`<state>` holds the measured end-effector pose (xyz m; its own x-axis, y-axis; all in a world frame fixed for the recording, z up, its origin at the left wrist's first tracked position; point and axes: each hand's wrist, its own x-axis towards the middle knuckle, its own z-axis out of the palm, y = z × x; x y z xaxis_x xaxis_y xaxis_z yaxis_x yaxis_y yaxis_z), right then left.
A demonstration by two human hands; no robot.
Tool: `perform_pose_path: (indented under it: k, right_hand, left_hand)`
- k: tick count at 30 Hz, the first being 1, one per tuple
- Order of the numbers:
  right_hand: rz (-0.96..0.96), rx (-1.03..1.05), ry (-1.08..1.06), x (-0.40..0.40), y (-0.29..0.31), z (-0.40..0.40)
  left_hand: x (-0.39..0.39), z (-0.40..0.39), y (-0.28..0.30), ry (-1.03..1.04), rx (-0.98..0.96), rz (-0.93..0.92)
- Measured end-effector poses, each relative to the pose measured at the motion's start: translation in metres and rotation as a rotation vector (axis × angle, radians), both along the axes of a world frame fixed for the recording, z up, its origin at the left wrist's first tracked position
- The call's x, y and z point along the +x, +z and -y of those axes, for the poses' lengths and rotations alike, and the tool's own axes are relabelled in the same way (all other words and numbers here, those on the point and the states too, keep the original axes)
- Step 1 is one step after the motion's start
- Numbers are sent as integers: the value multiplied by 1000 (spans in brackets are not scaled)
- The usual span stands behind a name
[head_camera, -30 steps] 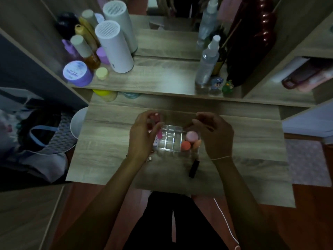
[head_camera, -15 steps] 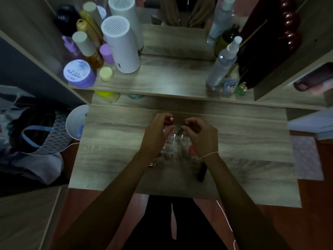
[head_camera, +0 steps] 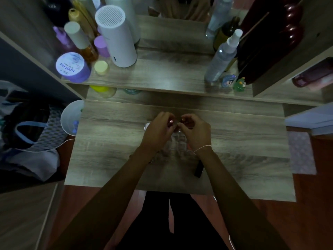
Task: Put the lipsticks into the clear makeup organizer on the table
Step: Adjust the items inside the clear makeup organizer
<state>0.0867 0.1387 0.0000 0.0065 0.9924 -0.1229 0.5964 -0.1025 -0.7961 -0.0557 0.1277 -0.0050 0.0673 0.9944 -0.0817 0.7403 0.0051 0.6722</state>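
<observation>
Both hands meet over the middle of the wooden counter (head_camera: pixel 111 141), right above the clear makeup organizer (head_camera: pixel 175 143). The left hand (head_camera: pixel 157 131) is curled, its fingertips pinched around a small pinkish-red lipstick (head_camera: pixel 170 122) at the far edge of the organizer. The right hand (head_camera: pixel 195 131) is curled too, thumb and forefinger closed on something small and reddish next to that lipstick; what exactly it grips cannot be told in this dim light. The organizer sits on the counter between the two wrists, its compartments just showing as pale squares, its contents hidden or too blurred to read. A thin pale string (head_camera: pixel 202 147) circles the right wrist. A black lipstick tube (head_camera: pixel 198 169) lies on the counter just beside the right forearm, on the near side of the organizer and outside it.

Up on the shelf (head_camera: pixel 171 76), a purple jar (head_camera: pixel 72 67) shows a lid with writing that reads "MOST HV3" upside down to this view; the smaller print is not legible. Beside it a yellow-capped jar (head_camera: pixel 101 67), a tall white cylinder with a slotted top (head_camera: pixel 117 42), and amber bottles behind. To the right, a clear spray bottle (head_camera: pixel 222 56), a small blue figurine (head_camera: pixel 228 81) carrying unreadable dark digits, and a green figurine (head_camera: pixel 239 84).
</observation>
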Motion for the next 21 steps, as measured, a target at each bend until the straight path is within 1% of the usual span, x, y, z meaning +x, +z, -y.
perform_pose_path:
  k: [8,14,18,21]
  right_hand:
    - [-5,12,0,1,0,3]
    - [-63,46,-23,7,9,6]
    - [-2,130,-27,9,25,10]
    - [41,183,-15,10,36,13]
  left_hand:
    - [-4,6,-1,15,-7,20]
    - [-10,13,6,-7,56,37]
    - [-16,20,16,20,95,40]
    - [-28,31,26,112,114,38]
